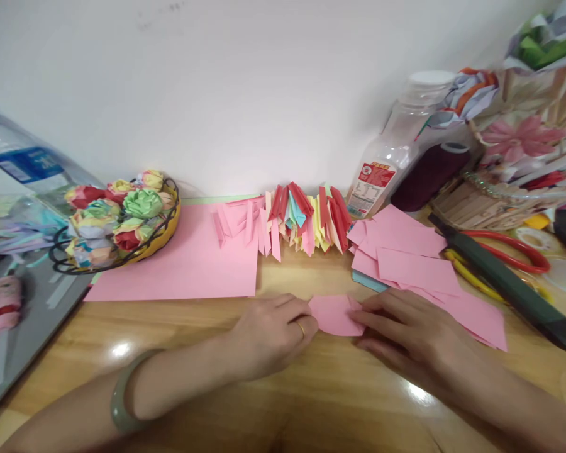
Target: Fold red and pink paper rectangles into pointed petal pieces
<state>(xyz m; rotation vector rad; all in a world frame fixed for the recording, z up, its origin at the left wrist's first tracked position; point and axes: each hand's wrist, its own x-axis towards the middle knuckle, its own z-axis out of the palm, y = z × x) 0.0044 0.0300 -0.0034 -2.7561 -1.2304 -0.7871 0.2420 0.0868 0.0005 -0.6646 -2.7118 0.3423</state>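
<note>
A small pink paper piece (336, 314) lies between my two hands over the wooden table. My left hand (278, 330) has its fingers closed on the paper's left edge. On the opposite edge, the fingers of my right hand (403, 330) pinch the paper. Just beyond my right hand is a loose pile of pink paper pieces (417, 270), with some blue paper under its left side. A row of folded paper pieces (306, 217) in red, pink, yellow and blue stands near the wall, behind the held piece.
A large pink sheet (207, 270) lies left, partly under a basket of paper flowers (122, 217). A clear bottle (387, 151), a dark thread spool (429, 176), red-handled scissors (509, 245) and a dark green cutter-like tool (514, 286) are right. A grey board (38, 340) lies far left.
</note>
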